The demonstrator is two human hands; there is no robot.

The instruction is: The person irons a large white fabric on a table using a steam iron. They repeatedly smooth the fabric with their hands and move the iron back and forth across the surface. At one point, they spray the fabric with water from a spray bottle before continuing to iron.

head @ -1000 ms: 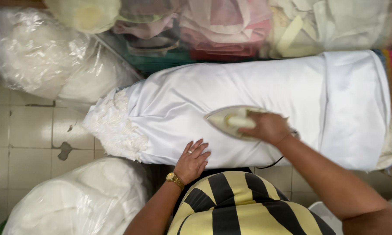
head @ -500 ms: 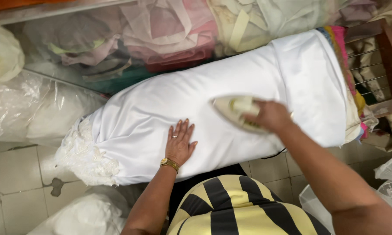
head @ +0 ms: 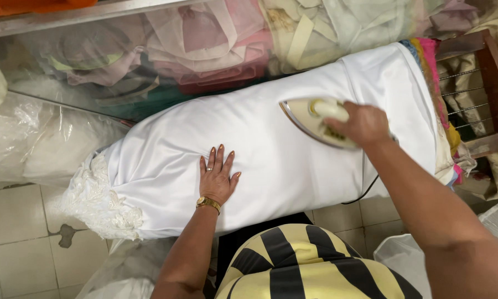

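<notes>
**A:** Item one?

**B:** Right hand (head: 362, 124): fingers wrapped round the handle of a cream-coloured clothes iron (head: 314, 120). Iron sits soleplate-down on the white satin fabric (head: 271, 149), pointed tip toward the left, on the right half of the cloth. A dark cord (head: 365, 191) runs down from beneath the wrist over the cloth's near edge.

**A:** Item two?

**B:** Left hand (head: 217, 177): open, palm flat on the fabric, fingers spread and pointing away from the body, near the cloth's front edge and well apart from the iron. Gold wristwatch (head: 208, 204) on the wrist, a ring on one finger.

**A:** The fabric itself?

**B:** Smooth white, spread over a padded ironing surface, running diagonally from lower left to upper right. White lace trim (head: 102, 202) bunches at the left end and hangs down.

**A:** Surroundings?

**B:** Clear plastic bags of folded garments (head: 205, 52), pink and cream, stacked behind. More plastic-wrapped white bundles (head: 44, 144) at left. Tiled floor (head: 16, 238) below. Wooden frame (head: 495, 83) at far right. Yellow-and-black striped top (head: 299, 266) on the person, in the foreground.
</notes>
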